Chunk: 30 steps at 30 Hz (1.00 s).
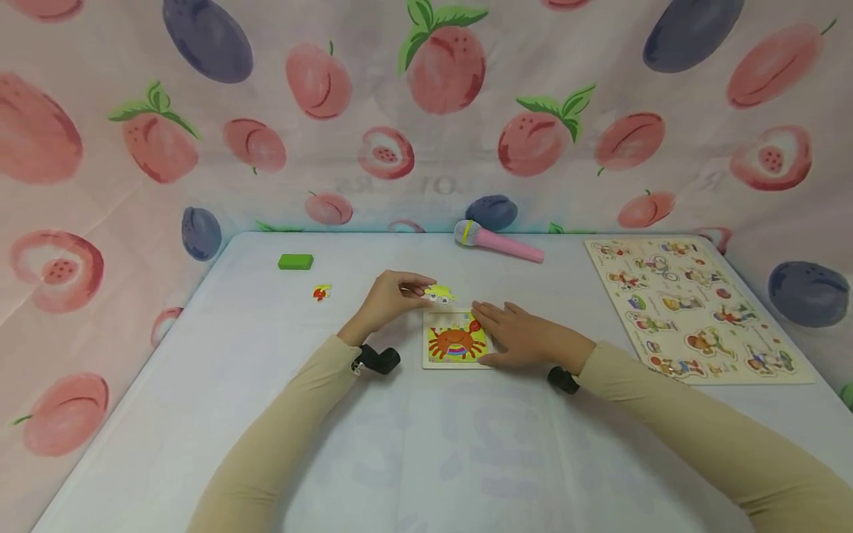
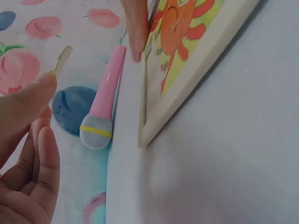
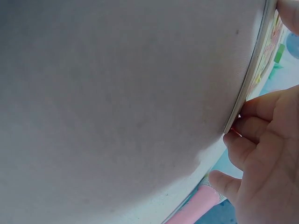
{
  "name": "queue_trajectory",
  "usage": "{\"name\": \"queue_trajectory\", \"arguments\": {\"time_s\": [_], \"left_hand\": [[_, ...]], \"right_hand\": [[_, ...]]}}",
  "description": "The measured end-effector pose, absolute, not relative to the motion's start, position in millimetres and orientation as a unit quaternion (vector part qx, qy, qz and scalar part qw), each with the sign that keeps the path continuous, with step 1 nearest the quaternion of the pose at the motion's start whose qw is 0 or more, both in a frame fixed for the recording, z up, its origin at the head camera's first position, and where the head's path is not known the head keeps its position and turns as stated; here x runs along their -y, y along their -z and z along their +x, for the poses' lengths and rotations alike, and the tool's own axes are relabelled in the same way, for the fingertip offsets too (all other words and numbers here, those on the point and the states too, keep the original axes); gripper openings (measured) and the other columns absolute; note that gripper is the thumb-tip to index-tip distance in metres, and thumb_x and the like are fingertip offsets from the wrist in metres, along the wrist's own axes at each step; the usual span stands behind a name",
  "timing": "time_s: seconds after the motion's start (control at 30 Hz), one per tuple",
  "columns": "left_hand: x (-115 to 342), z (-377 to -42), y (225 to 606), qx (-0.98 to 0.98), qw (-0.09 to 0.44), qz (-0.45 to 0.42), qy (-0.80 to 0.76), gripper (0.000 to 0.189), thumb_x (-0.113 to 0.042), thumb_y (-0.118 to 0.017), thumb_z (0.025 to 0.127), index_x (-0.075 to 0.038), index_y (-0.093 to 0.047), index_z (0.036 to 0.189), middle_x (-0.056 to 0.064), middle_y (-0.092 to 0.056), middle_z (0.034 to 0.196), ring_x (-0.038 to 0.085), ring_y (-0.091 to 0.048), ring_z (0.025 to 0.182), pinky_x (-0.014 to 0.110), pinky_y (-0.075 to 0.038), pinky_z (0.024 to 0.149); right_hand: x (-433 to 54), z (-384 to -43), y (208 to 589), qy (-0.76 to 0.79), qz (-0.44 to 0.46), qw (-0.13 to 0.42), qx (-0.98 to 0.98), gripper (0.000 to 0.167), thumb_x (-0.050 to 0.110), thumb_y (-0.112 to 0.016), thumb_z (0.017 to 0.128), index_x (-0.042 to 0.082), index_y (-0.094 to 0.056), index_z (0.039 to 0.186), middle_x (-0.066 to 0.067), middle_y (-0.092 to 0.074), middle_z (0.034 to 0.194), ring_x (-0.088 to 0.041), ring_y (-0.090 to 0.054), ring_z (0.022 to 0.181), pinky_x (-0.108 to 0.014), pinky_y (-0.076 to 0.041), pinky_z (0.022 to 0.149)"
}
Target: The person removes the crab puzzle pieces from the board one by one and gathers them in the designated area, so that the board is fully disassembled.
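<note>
My left hand [image 1: 396,296] pinches a yellow puzzle piece [image 1: 440,295] with two cartoon eyes, held just above the top edge of a small crab jigsaw board [image 1: 457,366]. In the left wrist view the piece [image 2: 63,59] shows edge-on between thumb and fingers. The board's pale frame holds a red-orange crab picture [image 1: 457,343], with a bare strip along its top. My right hand [image 1: 523,334] rests on the board's right side, fingers spread near the top corner and thumb near the bottom one. Another puzzle piece [image 1: 322,293], red and yellow, lies on the table to the left.
A green block [image 1: 295,262] lies at the back left. At the back edge is a pink toy microphone [image 1: 503,242]. A large picture puzzle board [image 1: 693,311] lies at the right. Behind the white table [image 1: 426,451] hangs a fruit-patterned cloth [image 1: 453,148].
</note>
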<state>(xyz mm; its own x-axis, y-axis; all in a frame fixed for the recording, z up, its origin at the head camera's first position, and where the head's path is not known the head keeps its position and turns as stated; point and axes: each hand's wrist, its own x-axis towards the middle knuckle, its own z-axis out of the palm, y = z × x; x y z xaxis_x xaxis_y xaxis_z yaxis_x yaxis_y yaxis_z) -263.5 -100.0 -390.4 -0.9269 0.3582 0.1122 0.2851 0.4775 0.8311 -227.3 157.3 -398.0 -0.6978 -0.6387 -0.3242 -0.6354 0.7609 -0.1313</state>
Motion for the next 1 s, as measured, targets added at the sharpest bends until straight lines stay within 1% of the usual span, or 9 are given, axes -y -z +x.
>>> {"name": "queue_trajectory", "arguments": {"time_s": [0.2,0.27,0.43,0.5,0.67,0.77,0.9,1.0], "left_hand": [[126,-265,382,-0.861,0.024,0.172,-0.478,0.034,-0.011,-0.077,0.077,-0.007,-0.07,0.11,0.011,-0.069,0.1,0.016,-0.059,0.084,0.028,-0.052,0.081],[136,-265,380,-0.861,0.024,0.157,-0.482,0.035,-0.011,-0.077,0.076,-0.008,-0.07,0.11,0.012,-0.069,0.1,0.016,-0.059,0.085,0.026,-0.052,0.08],[167,-269,377,-0.864,0.014,0.134,-0.485,0.037,-0.012,-0.078,0.076,-0.007,-0.069,0.112,0.015,-0.067,0.103,0.013,-0.058,0.085,0.016,-0.05,0.076],[180,-271,375,-0.867,0.009,0.128,-0.482,0.038,-0.013,-0.077,0.077,-0.007,-0.068,0.114,0.016,-0.066,0.103,0.012,-0.057,0.085,0.015,-0.049,0.076],[209,-276,372,-0.881,0.008,0.105,-0.462,0.04,-0.016,-0.076,0.078,-0.007,-0.066,0.116,0.014,-0.064,0.105,0.01,-0.057,0.087,0.014,-0.048,0.074],[221,-279,372,-0.893,0.007,0.102,-0.438,0.041,-0.019,-0.077,0.078,-0.008,-0.066,0.116,0.012,-0.065,0.11,0.014,-0.058,0.092,0.019,-0.049,0.08],[232,-284,375,-0.907,0.008,0.118,-0.405,0.039,-0.018,-0.077,0.078,-0.007,-0.067,0.114,0.014,-0.064,0.117,0.024,-0.056,0.102,0.034,-0.047,0.092],[238,-288,380,-0.913,0.019,0.125,-0.387,0.038,-0.015,-0.077,0.078,-0.005,-0.067,0.113,0.017,-0.062,0.118,0.029,-0.056,0.106,0.042,-0.046,0.095]], "right_hand": [[-158,-226,398,0.004,-0.343,0.177,-0.922,0.09,0.06,-0.048,0.089,0.005,-0.013,0.15,-0.01,-0.01,0.159,-0.026,-0.012,0.147,-0.052,-0.012,0.117],[-158,-225,397,0.005,-0.344,0.177,-0.922,0.09,0.06,-0.048,0.089,0.004,-0.013,0.15,-0.011,-0.01,0.159,-0.026,-0.012,0.147,-0.052,-0.012,0.116],[-158,-225,397,0.004,-0.349,0.173,-0.921,0.089,0.059,-0.048,0.089,0.004,-0.014,0.15,-0.011,-0.01,0.159,-0.027,-0.013,0.146,-0.052,-0.013,0.116],[-158,-226,397,0.004,-0.351,0.17,-0.921,0.089,0.059,-0.049,0.089,0.004,-0.014,0.15,-0.011,-0.011,0.159,-0.027,-0.013,0.146,-0.052,-0.014,0.116],[-159,-225,396,0.004,-0.355,0.168,-0.92,0.088,0.057,-0.05,0.089,0.003,-0.015,0.15,-0.012,-0.012,0.158,-0.028,-0.014,0.146,-0.052,-0.014,0.116],[-159,-224,394,0.008,-0.355,0.169,-0.919,0.088,0.056,-0.05,0.09,0.003,-0.015,0.15,-0.013,-0.012,0.158,-0.028,-0.014,0.146,-0.052,-0.014,0.116],[-159,-224,393,0.013,-0.356,0.17,-0.919,0.087,0.055,-0.051,0.09,0.002,-0.015,0.149,-0.013,-0.012,0.158,-0.028,-0.014,0.146,-0.052,-0.014,0.116],[-159,-224,394,0.012,-0.357,0.169,-0.919,0.087,0.055,-0.05,0.09,0.002,-0.016,0.149,-0.013,-0.012,0.158,-0.028,-0.014,0.146,-0.052,-0.014,0.116]]}}
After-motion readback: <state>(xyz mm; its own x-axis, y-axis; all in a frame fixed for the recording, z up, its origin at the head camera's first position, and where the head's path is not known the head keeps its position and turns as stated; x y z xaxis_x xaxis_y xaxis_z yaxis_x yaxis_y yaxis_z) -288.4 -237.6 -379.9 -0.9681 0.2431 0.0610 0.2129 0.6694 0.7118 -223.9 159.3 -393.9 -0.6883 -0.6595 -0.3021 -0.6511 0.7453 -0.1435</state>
